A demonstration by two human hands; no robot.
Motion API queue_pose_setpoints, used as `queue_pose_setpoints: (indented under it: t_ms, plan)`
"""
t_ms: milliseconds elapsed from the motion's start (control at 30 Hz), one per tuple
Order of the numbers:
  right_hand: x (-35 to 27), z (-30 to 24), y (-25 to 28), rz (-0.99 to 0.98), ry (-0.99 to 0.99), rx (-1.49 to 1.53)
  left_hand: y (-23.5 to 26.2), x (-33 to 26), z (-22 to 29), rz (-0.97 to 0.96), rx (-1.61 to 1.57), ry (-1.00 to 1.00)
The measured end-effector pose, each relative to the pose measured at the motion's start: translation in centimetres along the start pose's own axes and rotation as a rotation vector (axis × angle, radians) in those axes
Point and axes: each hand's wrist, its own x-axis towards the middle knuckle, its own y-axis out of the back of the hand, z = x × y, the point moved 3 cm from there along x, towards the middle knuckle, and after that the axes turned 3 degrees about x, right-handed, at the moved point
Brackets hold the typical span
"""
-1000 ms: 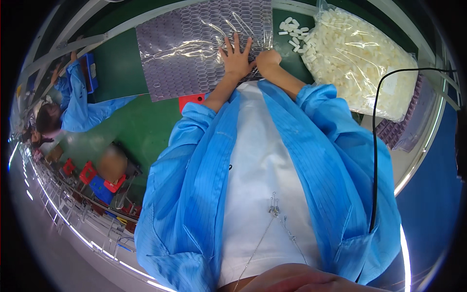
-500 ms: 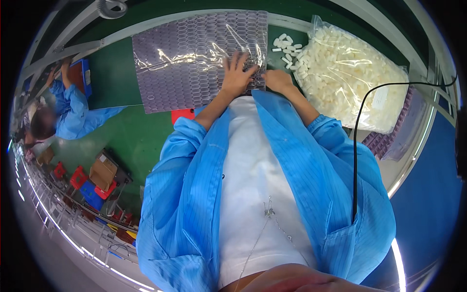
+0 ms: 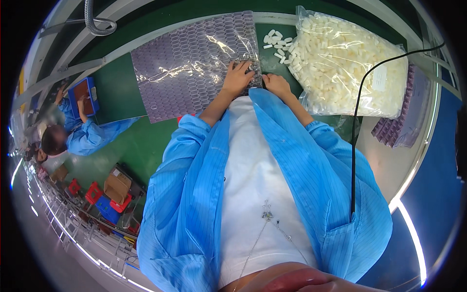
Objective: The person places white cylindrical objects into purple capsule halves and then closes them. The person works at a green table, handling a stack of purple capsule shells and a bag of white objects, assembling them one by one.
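A large clear plastic tray with rows of elongated cells lies on the green table in front of me. On its near right part rests my left hand, its fingers bent and slightly apart, touching the cells. My right hand is closed just beyond the tray's right edge, fingertips together toward the tray. Whatever it may hold is hidden. A handful of loose white oblong pieces lies on the table past my right hand. To their right, a big clear plastic bag is full of similar pieces.
More purple-tinted cell trays lie at the right, partly under the bag. A black cable crosses the right side. At the far left a co-worker in blue handles a blue bin. A metal hose hangs at upper left.
My left hand's fingers were spread wider and are now more bent. My right hand remains closed beside the tray's edge. The whole view has shifted slightly.
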Motion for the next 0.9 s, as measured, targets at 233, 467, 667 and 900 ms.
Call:
queue_pose_setpoints:
  t_ms: [233, 467, 667, 900]
  plan:
    - [-0.5, 1.5, -0.7, 0.129, -0.020, 0.225, -0.3, 0.8, 0.9, -0.072, -0.067, 0.183]
    - [3.0, -0.4, -1.4, 0.065, 0.129, 0.480, -0.3, 0.9, 0.9, -0.055, -0.179, 0.285]
    - [4.6, 1.2, -2.9, -0.062, 0.014, 0.636, 0.6, 0.4, 0.9, -0.405, -0.198, 0.434]
    - [4.8, 0.0, -2.3, 0.168, 0.193, 0.341, -0.9, -0.3, -0.5, -0.509, -0.640, 0.483]
